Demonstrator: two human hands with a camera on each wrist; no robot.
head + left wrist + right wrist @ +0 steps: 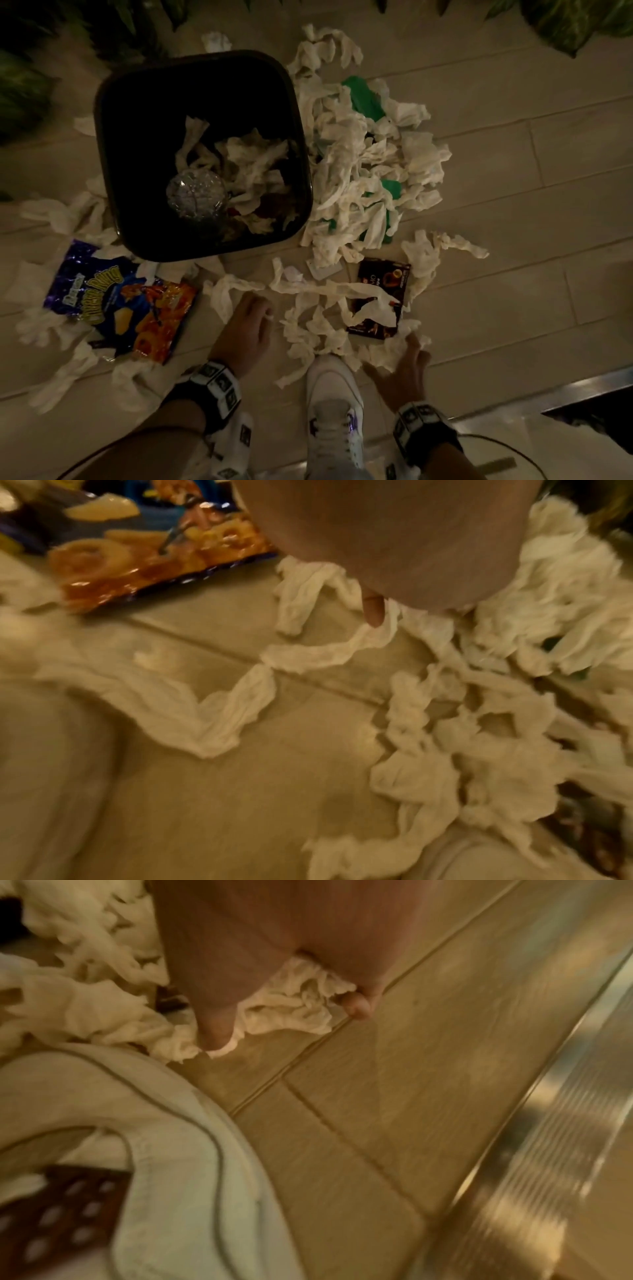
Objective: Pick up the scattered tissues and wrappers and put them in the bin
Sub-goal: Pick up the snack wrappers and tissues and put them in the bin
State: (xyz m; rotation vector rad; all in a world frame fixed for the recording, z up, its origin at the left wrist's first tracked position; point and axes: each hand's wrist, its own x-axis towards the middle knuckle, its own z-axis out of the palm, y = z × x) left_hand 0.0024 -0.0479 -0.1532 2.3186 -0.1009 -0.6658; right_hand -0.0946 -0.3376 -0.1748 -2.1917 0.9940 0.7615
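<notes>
Two hands were down at the floor [513, 192] among the litter. My left hand [245, 329] had its fingers curled onto a twisted tissue strip [308, 656], a fingertip [373, 612] pressed into it; whether it truly gripped, I could not tell. My right hand [407, 370] had thumb and fingers spread over a crumpled tissue [298, 1007], fingertips touching it, not closed. Between the hands lay more tissues and my white shoe [334, 404]. Just beyond my right hand sat a dark brown wrapper [380, 294] under a tissue. Left of my left hand lay a blue and orange snack bag [120, 301]. Farther ahead stood the black bin [109, 137], partly filled with tissues, a big tissue heap [370, 164] touching its right side.
</notes>
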